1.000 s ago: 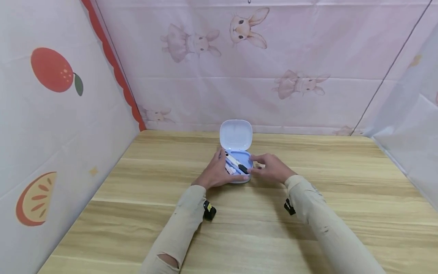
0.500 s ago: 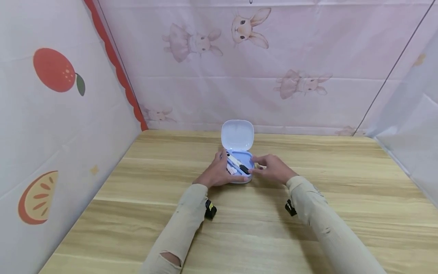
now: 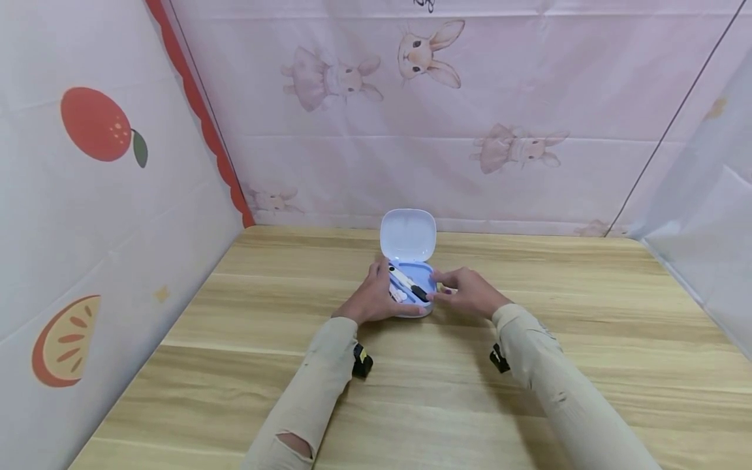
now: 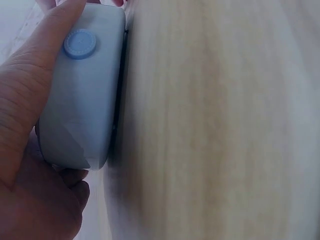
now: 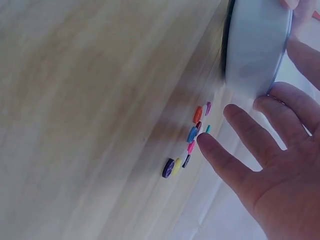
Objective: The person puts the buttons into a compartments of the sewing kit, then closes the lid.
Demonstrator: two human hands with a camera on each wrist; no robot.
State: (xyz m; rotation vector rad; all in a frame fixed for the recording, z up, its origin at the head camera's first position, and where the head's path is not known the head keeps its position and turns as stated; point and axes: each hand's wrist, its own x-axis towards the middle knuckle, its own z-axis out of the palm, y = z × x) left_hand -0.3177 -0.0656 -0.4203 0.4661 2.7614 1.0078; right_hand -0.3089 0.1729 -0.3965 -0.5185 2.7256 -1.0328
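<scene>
The left hand (image 3: 371, 297), fingers curled, hides the left edge of the case (image 4: 82, 110) it grips; the right hand (image 3: 470, 292), fingers spread, touches its right side, mostly screening coloured discs (image 5: 192, 134) in the head view.

Arms, two; hands brought close together

Left arm (image 3: 311, 385): extended forward and inward, sleeved in beige, forearm torn. Left hand (image 3: 370, 297): set in a grip, thumb laid forward and across, fingers bent on the far side. Right arm (image 3: 558, 385): likewise sleeved, extended forward, angled leftward. Right hand (image 3: 470, 290): pointed left, thumb held apart from fingers, lower two fingers splayed and nearly straightened.
</scene>
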